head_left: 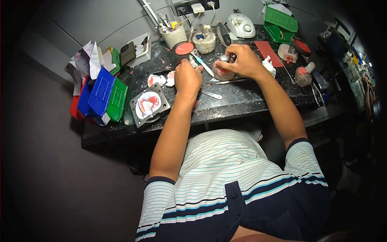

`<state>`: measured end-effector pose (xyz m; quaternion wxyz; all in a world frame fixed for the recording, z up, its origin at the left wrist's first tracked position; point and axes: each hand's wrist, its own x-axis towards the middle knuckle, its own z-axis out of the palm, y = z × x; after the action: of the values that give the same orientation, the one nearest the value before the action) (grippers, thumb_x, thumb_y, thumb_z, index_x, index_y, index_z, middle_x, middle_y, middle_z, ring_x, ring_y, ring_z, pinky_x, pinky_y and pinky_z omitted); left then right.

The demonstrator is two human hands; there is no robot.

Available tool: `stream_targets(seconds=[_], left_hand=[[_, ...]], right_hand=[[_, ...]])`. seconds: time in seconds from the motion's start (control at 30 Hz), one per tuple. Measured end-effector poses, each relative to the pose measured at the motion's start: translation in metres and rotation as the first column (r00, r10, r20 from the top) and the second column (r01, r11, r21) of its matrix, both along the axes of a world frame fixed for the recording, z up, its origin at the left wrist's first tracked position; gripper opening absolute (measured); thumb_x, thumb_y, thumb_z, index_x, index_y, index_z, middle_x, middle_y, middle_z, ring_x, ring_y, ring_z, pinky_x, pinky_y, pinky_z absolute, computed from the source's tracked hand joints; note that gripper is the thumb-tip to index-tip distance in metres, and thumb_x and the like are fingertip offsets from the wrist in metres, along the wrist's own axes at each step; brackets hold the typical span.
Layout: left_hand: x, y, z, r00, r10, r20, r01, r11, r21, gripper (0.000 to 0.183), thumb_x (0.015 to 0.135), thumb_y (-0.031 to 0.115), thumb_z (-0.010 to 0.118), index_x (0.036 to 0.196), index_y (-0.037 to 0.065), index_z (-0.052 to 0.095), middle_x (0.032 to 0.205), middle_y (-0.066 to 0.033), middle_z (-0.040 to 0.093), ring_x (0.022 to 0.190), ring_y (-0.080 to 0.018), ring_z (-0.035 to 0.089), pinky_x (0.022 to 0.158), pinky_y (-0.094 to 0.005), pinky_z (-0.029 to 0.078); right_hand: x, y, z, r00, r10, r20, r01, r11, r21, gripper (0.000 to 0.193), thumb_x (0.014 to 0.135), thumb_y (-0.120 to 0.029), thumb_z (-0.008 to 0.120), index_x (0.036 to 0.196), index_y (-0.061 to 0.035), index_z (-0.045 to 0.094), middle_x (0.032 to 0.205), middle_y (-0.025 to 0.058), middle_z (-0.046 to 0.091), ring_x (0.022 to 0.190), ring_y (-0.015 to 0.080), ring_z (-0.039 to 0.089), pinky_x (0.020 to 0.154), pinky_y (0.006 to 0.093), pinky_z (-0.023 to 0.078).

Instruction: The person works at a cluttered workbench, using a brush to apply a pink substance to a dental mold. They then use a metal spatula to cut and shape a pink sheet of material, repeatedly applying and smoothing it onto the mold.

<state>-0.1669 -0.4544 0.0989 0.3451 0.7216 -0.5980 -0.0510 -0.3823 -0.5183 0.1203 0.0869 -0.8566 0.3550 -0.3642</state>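
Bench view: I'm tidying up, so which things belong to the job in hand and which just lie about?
Probably the job's:
- pot, at the right hand
- pale piece, at the left hand

Probably just lying about:
- phone
- papers

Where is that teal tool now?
In the head view, the teal tool lies on the dark bench, above centre, between the left hand and the right hand.

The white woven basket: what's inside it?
Slim tools and something yellow stick up out of the woven basket. Their lower ends, and anything deeper, are hidden by its wall.
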Motion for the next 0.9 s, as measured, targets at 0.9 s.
stream_targets(seconds=[0.9], left_hand=[[-0.064, 0.026, -0.005, 0.956, -0.274, -0.107, 0.266, 0.960, -0.089, 0.073, 0.075, 0.022, 0.092, 0.134, -0.004, 0.059, 0.109, -0.0260, 0.076, 0.103, -0.0429, 0.074, 0.090, -0.0483, 0.058]], right_hand=[[-0.011, 0.007, -0.003, 0.979, 0.196, 0.047, -0.194, 0.980, -0.045, 0.040, 0.082, -0.028, 0.086, 0.095, 0.0085, 0.077, 0.082, 0.0217, 0.071, 0.071, 0.0368, 0.070, 0.065, 0.0419, 0.054]])
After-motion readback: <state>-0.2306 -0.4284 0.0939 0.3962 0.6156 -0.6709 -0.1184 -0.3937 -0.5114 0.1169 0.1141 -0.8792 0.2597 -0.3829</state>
